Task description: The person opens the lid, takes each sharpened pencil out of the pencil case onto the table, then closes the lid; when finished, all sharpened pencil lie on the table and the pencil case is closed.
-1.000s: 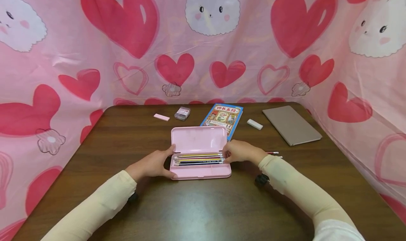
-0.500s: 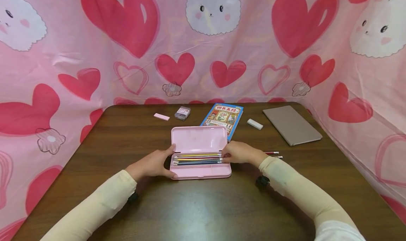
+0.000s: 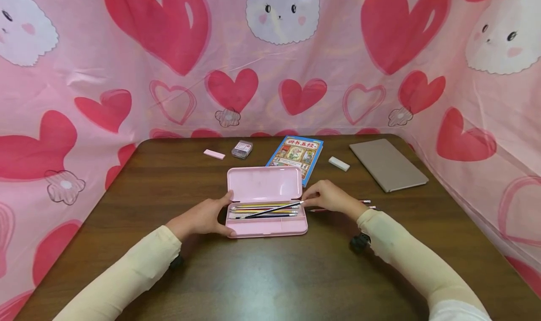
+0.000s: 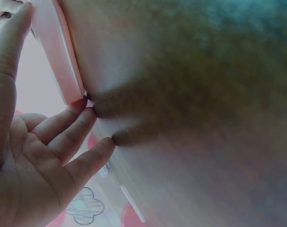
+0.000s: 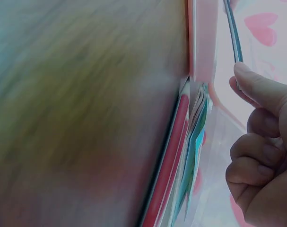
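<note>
Right grip pinched on the end of a black pencil, which slants down into the pencil case

I have thumb and forefinger closed together on the pencil's right end, the other fingers curled in below; from there it runs leftward and a little toward me, its long axis skewed across the row of other pencils, which lie lengthwise in the case, and I judge that angle to be what the coming move turns on; my right grip is the nearer one, while my left grip braces the left end of the case, thumb at the front, fingers at the back; red pencils lie loose on the bench under and beside my right grip
</note>
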`<state>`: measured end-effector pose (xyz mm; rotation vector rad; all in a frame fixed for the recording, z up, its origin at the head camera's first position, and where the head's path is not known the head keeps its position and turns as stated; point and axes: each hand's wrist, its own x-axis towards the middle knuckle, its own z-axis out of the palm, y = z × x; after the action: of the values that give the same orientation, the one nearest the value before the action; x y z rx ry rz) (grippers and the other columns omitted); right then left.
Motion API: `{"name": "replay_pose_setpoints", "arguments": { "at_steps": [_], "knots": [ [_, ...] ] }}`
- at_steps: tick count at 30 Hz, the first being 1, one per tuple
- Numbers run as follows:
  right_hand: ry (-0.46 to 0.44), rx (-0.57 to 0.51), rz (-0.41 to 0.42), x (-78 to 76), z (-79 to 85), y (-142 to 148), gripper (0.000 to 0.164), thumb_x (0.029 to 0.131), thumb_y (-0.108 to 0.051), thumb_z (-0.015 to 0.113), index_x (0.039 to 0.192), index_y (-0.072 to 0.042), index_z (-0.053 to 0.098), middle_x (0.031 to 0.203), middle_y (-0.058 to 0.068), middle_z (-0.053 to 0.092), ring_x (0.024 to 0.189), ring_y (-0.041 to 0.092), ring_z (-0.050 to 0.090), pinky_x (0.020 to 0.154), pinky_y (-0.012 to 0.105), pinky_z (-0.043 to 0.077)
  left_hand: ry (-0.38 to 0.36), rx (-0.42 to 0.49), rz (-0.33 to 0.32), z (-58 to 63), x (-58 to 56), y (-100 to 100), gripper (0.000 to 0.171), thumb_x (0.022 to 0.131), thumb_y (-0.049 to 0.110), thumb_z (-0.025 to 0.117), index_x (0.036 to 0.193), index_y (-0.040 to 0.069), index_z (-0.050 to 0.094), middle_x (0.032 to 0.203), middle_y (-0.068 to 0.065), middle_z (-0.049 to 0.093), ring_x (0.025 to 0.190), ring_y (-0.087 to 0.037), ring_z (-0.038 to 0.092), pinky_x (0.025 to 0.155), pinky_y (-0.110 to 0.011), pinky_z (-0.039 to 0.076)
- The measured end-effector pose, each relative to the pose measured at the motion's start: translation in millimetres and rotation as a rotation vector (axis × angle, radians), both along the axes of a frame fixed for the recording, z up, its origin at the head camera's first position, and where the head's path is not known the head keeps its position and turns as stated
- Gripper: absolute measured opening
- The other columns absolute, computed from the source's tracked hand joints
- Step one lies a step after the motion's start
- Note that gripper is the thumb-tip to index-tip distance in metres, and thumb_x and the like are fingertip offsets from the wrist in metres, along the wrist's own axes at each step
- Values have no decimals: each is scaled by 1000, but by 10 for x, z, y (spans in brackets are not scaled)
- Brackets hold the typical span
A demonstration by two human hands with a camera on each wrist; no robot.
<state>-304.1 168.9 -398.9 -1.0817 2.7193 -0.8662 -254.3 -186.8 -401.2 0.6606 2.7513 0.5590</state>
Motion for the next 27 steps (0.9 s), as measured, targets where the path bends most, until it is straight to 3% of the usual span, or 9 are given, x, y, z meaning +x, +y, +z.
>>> {"name": "replay_pose_setpoints", "arguments": {
  "at_steps": [8, 15, 27],
  "knots": [
    [5, -32, -64, 1, -25, 215, 9, 79, -20, 72, 84, -12, 74, 78, -2, 71, 63, 2, 51, 59, 20, 46, -13, -2, 3, 1, -4, -7, 117, 60, 62, 75, 148, 7, 20, 139, -15, 46, 120, -28, 52, 100, -46, 41],
    [-1, -60, -168, -11, -59, 450, 12, 78, -20, 74, 85, -10, 75, 82, 3, 72, 68, 3, 55, 61, 21, 47, -17, 0, 4, -1, -12, -5, 117, 61, 62, 75, 148, 7, 19, 139, -15, 46, 120, -28, 51, 101, -45, 41],
    [-49, -74, -282, 42, 11, 897, 14, 79, -20, 73, 87, -8, 75, 86, 6, 72, 73, -2, 56, 65, 19, 48, -33, -4, 9, 2, -22, 0, 118, 60, 63, 74, 148, 8, 18, 141, -15, 44, 122, -28, 50, 101, -46, 40]
  ]
}}
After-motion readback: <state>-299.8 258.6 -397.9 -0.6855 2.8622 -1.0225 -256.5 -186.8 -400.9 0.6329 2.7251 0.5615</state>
